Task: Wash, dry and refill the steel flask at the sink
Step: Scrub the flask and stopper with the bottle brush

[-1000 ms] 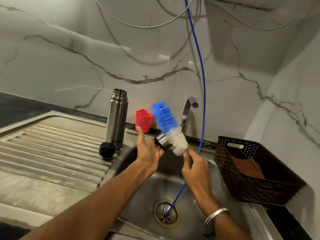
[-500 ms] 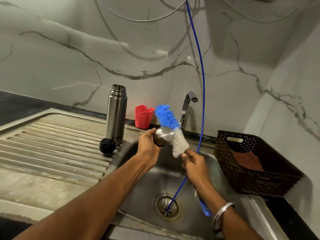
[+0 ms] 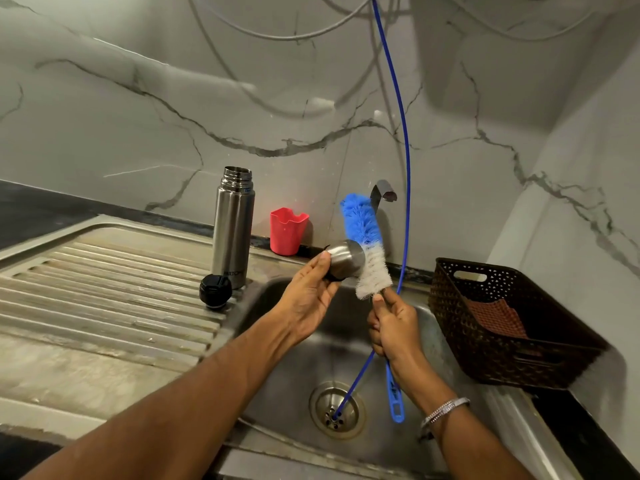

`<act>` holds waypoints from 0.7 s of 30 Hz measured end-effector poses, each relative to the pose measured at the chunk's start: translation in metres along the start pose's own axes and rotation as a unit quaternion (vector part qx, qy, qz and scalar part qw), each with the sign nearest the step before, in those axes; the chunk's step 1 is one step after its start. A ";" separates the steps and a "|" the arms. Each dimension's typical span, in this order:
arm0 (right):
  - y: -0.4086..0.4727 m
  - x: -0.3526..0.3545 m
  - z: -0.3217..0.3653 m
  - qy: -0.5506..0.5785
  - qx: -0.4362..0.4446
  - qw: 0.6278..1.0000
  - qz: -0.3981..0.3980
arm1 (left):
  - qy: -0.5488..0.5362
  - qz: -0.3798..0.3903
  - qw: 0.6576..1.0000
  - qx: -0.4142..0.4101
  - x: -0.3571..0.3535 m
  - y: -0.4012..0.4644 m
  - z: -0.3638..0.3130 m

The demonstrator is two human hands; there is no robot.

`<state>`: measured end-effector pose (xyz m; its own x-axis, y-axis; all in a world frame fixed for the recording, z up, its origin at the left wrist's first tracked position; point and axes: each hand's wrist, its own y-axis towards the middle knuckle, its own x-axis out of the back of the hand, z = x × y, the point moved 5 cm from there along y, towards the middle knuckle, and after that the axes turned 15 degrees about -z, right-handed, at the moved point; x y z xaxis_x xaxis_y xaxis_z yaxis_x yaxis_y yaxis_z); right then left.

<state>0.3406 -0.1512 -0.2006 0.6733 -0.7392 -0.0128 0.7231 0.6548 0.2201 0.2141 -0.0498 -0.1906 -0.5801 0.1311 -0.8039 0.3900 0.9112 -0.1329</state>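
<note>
Over the sink (image 3: 294,344) basin, the left hand (image 3: 308,299) grips the steel cup lid (image 3: 346,259), while the right hand (image 3: 393,327) is clamped on the bottle brush (image 3: 367,244) handle, bristles touching the lid. The open steel flask (image 3: 232,226) stands upright on the draining board's (image 3: 104,289) back edge, just beside its black stopper (image 3: 215,291)
</note>
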 end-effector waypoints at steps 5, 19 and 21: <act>-0.004 0.007 0.009 -0.093 0.153 0.982 -0.053 | -0.023 -0.014 1.000 -0.010 0.000 0.006 -0.004; -0.002 0.008 0.011 -0.211 0.226 0.949 -0.064 | 0.180 -0.037 0.969 -0.165 0.013 0.012 -0.005; -0.006 0.005 0.009 -0.206 0.233 0.949 -0.041 | 0.152 -0.064 0.970 -0.181 0.013 0.014 -0.010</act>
<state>0.3380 -0.1604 -0.1929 0.4305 -0.8465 0.3133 0.5585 0.5225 0.6443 0.2047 -0.0318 -0.1967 -0.8124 0.0669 -0.5792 0.0559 0.9978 0.0369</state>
